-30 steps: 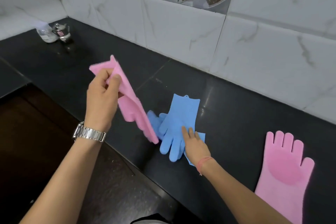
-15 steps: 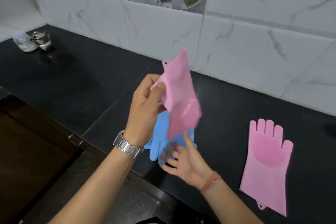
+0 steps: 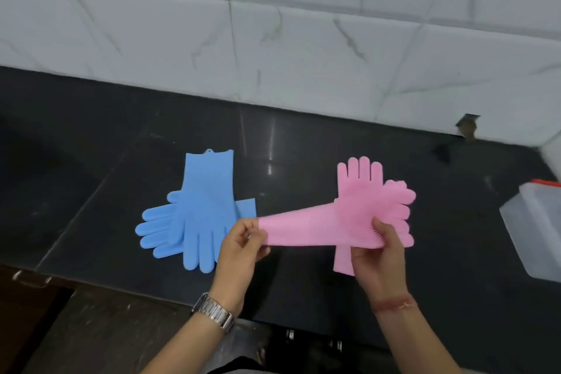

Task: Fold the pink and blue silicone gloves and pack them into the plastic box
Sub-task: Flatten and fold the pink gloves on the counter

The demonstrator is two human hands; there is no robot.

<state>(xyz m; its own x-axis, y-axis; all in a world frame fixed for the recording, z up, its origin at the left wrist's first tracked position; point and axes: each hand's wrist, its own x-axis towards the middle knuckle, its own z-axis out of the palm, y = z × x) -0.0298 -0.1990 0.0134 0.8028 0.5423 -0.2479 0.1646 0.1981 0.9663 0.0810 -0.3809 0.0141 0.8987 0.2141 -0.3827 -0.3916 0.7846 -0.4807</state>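
I hold one pink glove point(image 3: 306, 226) stretched sideways above the black counter. My left hand point(image 3: 243, 247) pinches its cuff end and my right hand point(image 3: 378, 255) grips its bristled palm, its fingers pointing right. Under it a second pink glove point(image 3: 359, 173) lies flat on the counter, fingers pointing toward the wall and cuff partly hidden by my right hand. Two blue gloves point(image 3: 206, 206) lie crossed on each other left of my hands. A translucent plastic box point(image 3: 537, 228) with a red part on top stands at the right edge.
The black stone counter point(image 3: 91, 161) runs along a white marble-tiled wall point(image 3: 303, 55). The counter's front edge passes below my wrists, with a dark wooden cabinet point(image 3: 27, 328) at the lower left. A small notch breaks the wall tile point(image 3: 467, 124) at the far right.
The view swung right. My left hand carried the pink glove from over the blue gloves to above the other pink glove, and my right hand took hold of its palm end.
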